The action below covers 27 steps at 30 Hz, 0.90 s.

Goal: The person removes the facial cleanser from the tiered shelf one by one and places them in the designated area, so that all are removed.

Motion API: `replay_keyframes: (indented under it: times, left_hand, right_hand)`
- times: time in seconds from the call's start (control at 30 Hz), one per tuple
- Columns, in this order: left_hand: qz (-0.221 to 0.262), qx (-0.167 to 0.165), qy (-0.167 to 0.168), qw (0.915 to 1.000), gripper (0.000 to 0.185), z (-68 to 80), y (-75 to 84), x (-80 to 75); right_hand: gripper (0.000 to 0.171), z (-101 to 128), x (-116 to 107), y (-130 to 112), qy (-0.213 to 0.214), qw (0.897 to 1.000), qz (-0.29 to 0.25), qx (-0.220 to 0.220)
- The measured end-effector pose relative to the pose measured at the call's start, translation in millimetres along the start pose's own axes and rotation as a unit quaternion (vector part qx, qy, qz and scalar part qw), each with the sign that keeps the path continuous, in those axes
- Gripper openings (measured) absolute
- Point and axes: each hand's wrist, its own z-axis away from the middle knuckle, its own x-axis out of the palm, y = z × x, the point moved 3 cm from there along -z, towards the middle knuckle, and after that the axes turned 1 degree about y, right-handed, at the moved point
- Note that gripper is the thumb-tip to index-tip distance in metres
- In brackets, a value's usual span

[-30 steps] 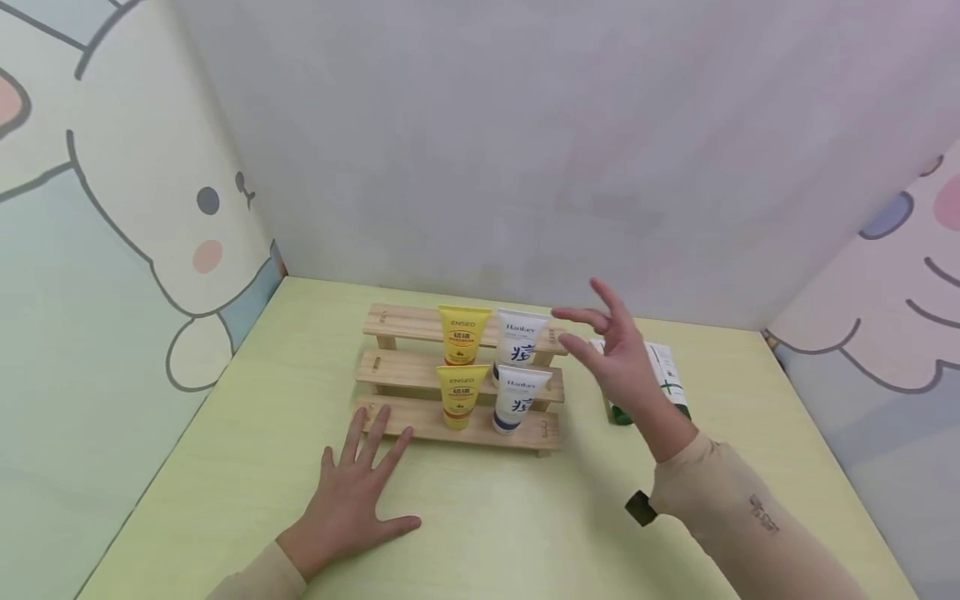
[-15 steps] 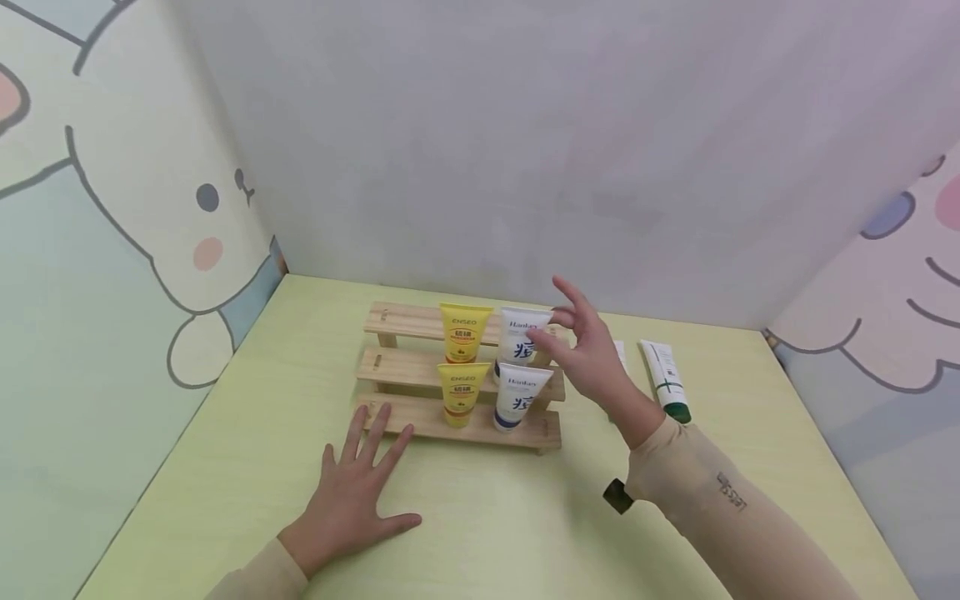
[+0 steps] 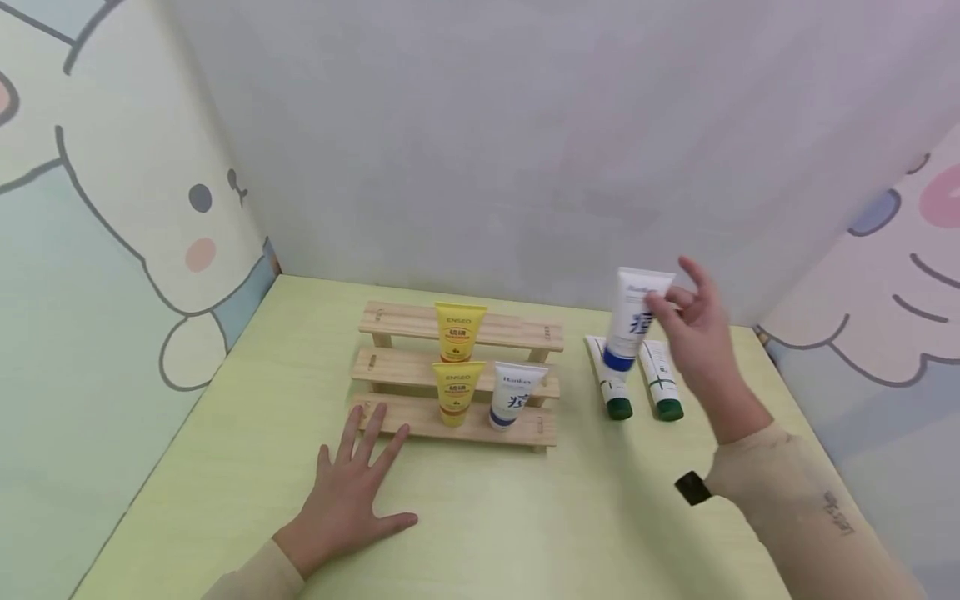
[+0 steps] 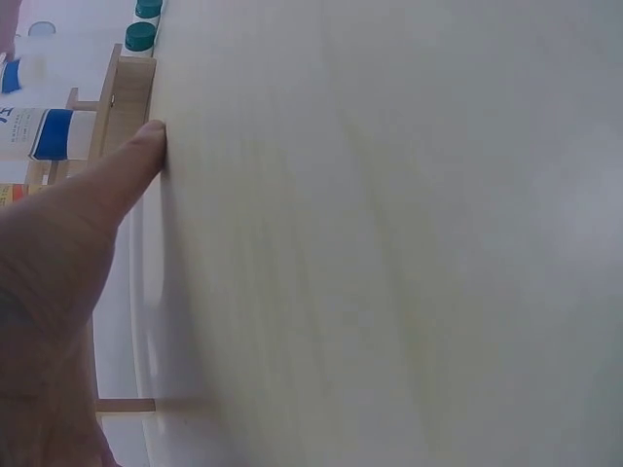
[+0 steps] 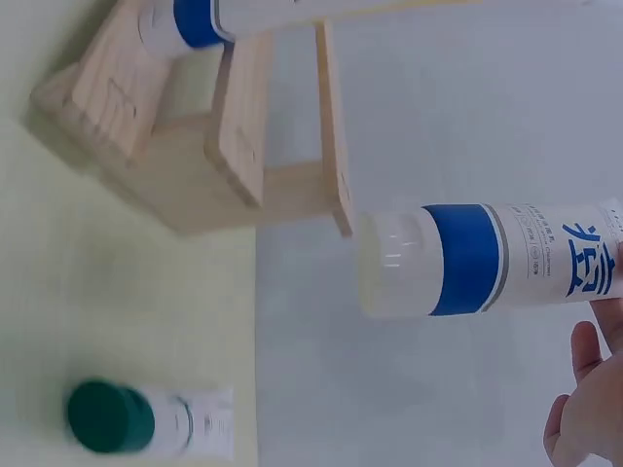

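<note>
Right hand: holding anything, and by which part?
Yes. The right hand pinches the white-and-blue tube by its upper, crimped end, cap down, in the air above the table. The left hand holds nothing.

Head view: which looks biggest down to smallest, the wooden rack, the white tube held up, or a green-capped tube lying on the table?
1. Wooden rack, clearly largest.
2. White tube with blue band in the right hand.
3. Green-capped tube, close to the held tube, so that pair stays unsure.

White tube with blue band, two yellow tubes on pale wood rack, green-capped tubes on lime-green table
</note>
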Motion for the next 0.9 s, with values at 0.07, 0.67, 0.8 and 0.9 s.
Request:
replay_keyframes:
  times: [0.07, 0.67, 0.8, 0.9]
  left_hand:
    - [-0.003, 0.001, 0.001, 1.0, 0.114, -0.3, -0.6, 0.1]
    - [0.002, 0.0, -0.004, 1.0, 0.113, -1.7, 0.4, 0.4]
    - [0.0, 0.001, -0.003, 1.0, 0.113, -1.3, 0.8, 1.3]
    - [0.001, 0.002, 0.0, 1.0, 0.113, -1.3, 0.8, 2.3]
  right_hand:
    - [0.078, -4.6, -27.1, 8.0, 0.019, 0.999, 0.018, 0.036]
    - [0.093, -32.3, -153.3, 143.5, -0.016, 0.932, 0.29, 0.218]
    - [0.094, -38.0, -157.4, 159.5, -0.033, 0.911, 0.331, 0.244]
    - [0.095, -41.9, -156.4, 167.1, -0.042, 0.895, 0.359, 0.26]
